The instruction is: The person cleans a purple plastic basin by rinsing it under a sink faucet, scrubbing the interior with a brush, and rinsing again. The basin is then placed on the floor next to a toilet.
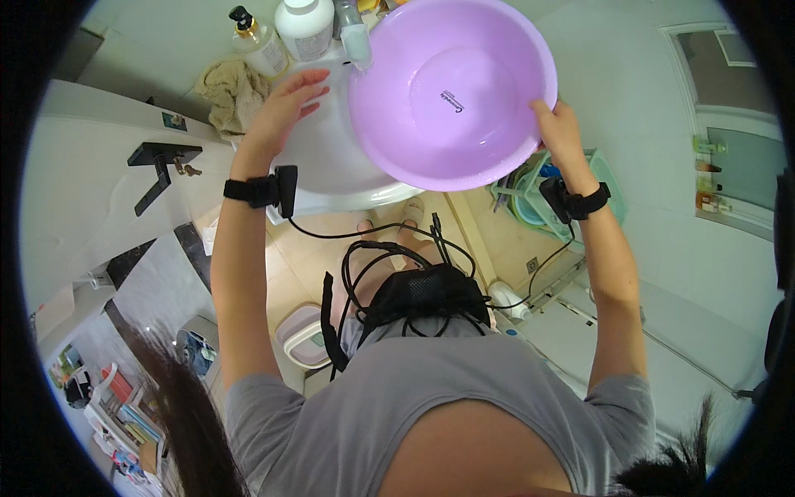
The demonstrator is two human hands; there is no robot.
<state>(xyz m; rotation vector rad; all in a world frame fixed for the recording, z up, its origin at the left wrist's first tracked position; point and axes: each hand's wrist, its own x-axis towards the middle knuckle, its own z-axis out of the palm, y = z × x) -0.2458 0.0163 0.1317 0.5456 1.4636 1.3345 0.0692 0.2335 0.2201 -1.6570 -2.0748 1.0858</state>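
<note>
My right hand (557, 132) grips the right rim of a purple plastic basin (397, 133), thumb on the inside wall. The basin is tilted, its inside facing me, over the right part of a white washbasin (323, 149). Small wet spots glisten on the purple plastic. Over the left side of the washbasin, my left hand (290, 102) holds nothing, its fingers apart and pointing right. The faucet (356, 43) stands at the back, its spout close to the purple basin's left rim; whether they touch I cannot tell.
A beige towel (235, 93), a pump bottle (264, 50) and a white jar (305, 28) stand left of the faucet. A white door with a black handle (160, 168) is at left. A green plastic rack (605, 180) stands below right. Black cables (372, 248) hang from my waist pouch.
</note>
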